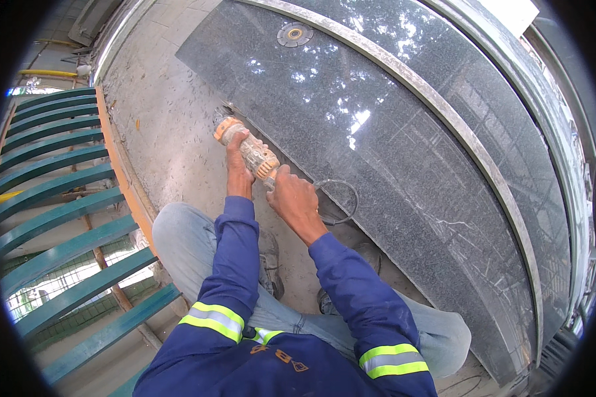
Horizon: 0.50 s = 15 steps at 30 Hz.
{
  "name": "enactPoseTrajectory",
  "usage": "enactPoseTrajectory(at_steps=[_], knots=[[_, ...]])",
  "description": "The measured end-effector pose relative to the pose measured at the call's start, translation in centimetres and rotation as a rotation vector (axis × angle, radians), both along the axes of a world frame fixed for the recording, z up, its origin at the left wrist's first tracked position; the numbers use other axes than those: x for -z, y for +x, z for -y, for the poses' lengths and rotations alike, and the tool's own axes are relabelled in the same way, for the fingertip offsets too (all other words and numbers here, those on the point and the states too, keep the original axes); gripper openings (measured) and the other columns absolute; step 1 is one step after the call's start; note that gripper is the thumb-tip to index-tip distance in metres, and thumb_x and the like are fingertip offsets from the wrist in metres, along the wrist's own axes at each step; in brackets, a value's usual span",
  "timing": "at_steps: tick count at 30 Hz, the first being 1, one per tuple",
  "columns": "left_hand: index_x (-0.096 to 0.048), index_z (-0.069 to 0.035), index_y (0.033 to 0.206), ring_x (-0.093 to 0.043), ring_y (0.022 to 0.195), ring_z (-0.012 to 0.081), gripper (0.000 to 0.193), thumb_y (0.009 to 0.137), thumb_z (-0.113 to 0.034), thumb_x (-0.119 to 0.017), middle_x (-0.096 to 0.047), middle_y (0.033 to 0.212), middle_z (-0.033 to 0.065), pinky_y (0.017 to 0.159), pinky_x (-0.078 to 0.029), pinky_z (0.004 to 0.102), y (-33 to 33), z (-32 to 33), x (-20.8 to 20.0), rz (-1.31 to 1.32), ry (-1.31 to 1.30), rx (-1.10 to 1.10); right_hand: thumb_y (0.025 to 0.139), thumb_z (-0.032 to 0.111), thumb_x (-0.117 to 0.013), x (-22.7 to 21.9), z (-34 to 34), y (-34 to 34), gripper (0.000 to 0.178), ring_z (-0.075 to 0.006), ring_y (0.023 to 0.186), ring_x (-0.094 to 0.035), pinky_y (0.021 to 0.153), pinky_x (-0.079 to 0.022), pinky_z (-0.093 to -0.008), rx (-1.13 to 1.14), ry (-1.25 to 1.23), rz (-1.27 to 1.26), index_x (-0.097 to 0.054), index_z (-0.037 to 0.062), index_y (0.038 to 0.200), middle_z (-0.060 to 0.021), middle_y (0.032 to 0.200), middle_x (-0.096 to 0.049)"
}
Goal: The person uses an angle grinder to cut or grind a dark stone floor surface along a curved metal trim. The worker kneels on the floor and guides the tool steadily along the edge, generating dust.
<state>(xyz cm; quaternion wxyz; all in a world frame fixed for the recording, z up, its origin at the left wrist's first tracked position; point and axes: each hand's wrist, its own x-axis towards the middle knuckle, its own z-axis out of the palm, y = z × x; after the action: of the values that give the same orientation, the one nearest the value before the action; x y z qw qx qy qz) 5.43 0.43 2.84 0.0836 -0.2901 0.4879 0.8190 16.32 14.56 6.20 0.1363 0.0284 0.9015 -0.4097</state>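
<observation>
I crouch on a concrete floor and hold an orange and grey angle grinder with both hands. My left hand grips its front body, close behind the disc guard. My right hand is closed around the rear handle. The disc end sits at the near edge of a large dark polished granite slab that lies flat on the floor. The grinder's grey cable loops over the slab beside my right hand.
A spare round disc lies on the slab's far end. A pale strip runs along the slab. To my left the floor ends at an orange-edged drop with green steel beams below. My knees and shoes are under my arms.
</observation>
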Motion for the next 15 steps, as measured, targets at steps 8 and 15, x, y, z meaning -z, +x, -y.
enactPoseTrajectory(at_steps=[8, 15], knots=[[-0.053, -0.006, 0.112, -0.068, 0.070, 0.0306, 0.044, 0.079, -0.026, -0.074, -0.062, 0.083, 0.0154, 0.064, -0.060, 0.0468, 0.2, 0.0, -0.1, 0.015, -0.001, 0.008, 0.080, 0.022, -0.079, -1.0, -0.5, 0.3, 0.041, -0.0440, 0.087, -0.073, 0.076, -0.059, -0.0500, -0.001, -0.007, 0.023, -0.055, -0.0037, 0.101, -0.0296, 0.089, -0.072], [-0.053, -0.005, 0.113, -0.068, 0.070, 0.0305, 0.045, 0.079, -0.026, -0.074, -0.061, 0.084, 0.0150, 0.064, -0.061, 0.0463, 0.7, -0.4, -0.4, 0.012, -0.018, -0.002, 0.080, 0.022, -0.079, -1.5, -0.8, 0.7, 0.041, -0.0449, 0.088, -0.073, 0.077, -0.058, -0.0509, -0.006, -0.006, 0.030, -0.055, -0.0041, 0.101, -0.0303, 0.089, -0.072]])
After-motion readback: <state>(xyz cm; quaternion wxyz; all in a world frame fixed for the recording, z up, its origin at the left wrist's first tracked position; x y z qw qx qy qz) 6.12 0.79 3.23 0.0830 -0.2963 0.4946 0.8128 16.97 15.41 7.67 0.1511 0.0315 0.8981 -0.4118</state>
